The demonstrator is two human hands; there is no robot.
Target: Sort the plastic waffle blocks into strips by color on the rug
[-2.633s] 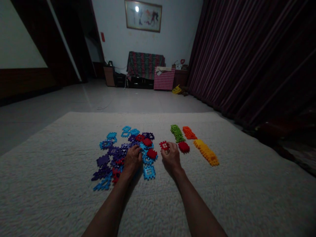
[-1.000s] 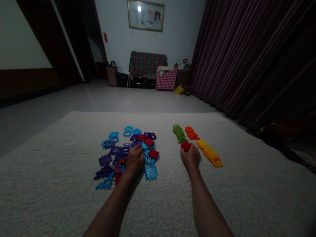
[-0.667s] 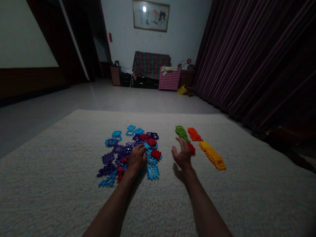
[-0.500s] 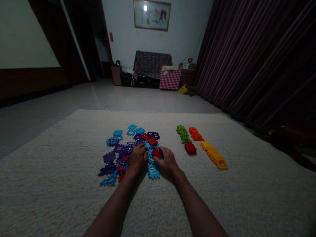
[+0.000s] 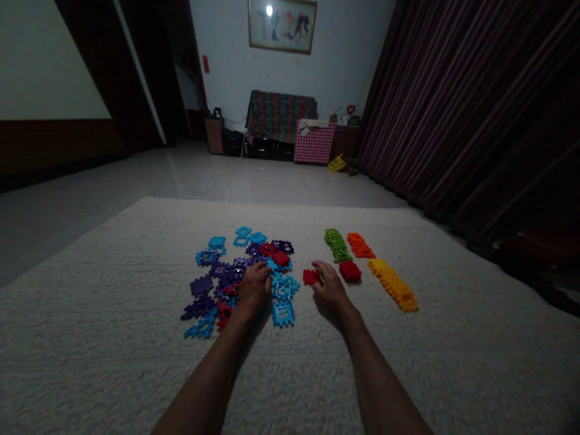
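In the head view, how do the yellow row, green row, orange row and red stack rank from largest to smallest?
1. Yellow row, nearest of the rows.
2. Green row.
3. Orange row.
4. Red stack.
The last two look close; unsure.

Red toothed tile, pinched above white rug

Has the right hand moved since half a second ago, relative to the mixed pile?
Yes. The right hand has come away rightward from the mixed pile toward the red stack, holding a red piece.
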